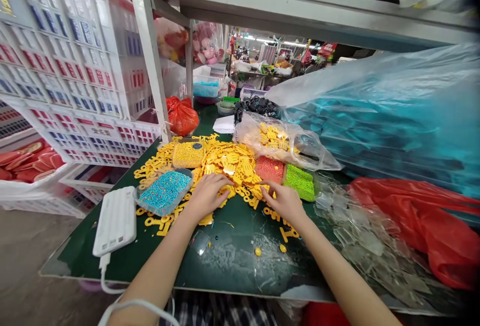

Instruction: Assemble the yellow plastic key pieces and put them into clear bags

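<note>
On the surface (232, 261), a heap of flat cut-out pieces (228, 166) fills the middle, with a bead tray (164, 192) at its front left, a second bead tray (188, 154) behind it, and a third bead tray (269, 169) and fourth bead tray (299, 182) at its right. A filled plastic bag (273, 138) lies behind, a power bank (114, 221) left, loose clear sheets (367, 236) right

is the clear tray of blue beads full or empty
Full: blue beads cover the clear tray almost to its rim, and no bare bottom shows.

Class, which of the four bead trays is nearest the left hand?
The blue tray, beside the left hand; the yellow tray, red tray and green tray lie farther off.
</note>
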A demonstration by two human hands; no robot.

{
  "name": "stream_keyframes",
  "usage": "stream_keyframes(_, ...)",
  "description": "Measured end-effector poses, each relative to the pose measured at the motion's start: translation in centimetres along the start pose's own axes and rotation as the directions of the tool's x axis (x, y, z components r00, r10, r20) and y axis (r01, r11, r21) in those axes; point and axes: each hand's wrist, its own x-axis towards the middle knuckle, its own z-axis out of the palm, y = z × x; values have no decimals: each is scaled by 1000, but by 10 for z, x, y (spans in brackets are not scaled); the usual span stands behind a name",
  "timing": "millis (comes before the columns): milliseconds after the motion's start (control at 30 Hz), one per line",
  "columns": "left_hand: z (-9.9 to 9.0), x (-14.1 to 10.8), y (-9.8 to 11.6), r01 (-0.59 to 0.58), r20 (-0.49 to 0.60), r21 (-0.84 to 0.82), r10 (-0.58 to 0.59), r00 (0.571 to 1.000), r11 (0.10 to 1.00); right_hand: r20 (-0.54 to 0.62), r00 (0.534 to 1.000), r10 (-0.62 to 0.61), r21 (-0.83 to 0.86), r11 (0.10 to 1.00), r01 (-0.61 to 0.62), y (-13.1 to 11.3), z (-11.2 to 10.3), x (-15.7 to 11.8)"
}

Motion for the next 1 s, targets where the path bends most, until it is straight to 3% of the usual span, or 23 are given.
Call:
stream_keyframes(67, -1, 0, 0, 42, 21, 26, -42, 999, 999, -15, 1000, -7, -58, 998, 6, 2, 7, -3)
stream_keyframes(167, -1, 0, 4, 63, 57, 71, -67, 996, 996, -53, 986, -159, -125, 981, 151, 6, 12, 4)
stream_keyframes(300, 8, 3, 17, -52, 119, 94, 41, 992, 994, -62, 948, -312, -144, 943, 301, 9, 10, 12)
stream_keyframes(400, 25, 6, 24, -138, 177, 156, 110, 978, 978, -32, 941, -337, -140, 934, 330, 10, 11, 11)
stream_keyframes(500, 44, 10, 28, -148, 137, 282, 113, 984, 948, -9, 939, -344, -139, 930, 339, 13, 13, 9)
stream_keyframes(633, 55, 13, 30, -147, 106, 367, 116, 988, 918, -173, 923, -344, -45, 939, 341, 17, 10, 5)
stream_keyframes(767, 47, 16, 29, -161, 123, 301, 129, 984, 940, -328, 899, -290, 165, 920, 357, 19, 6, 1)
stream_keyframes(900, 32, 14, 17, -112, 41, 123, 108, 993, 986, -285, 901, -327, 361, 834, 417, 14, 13, -2)
stream_keyframes(1000, 22, 10, 7, 16, -57, -77, -20, 998, 997, -195, 903, -382, 461, 777, 428, 4, 22, -5)
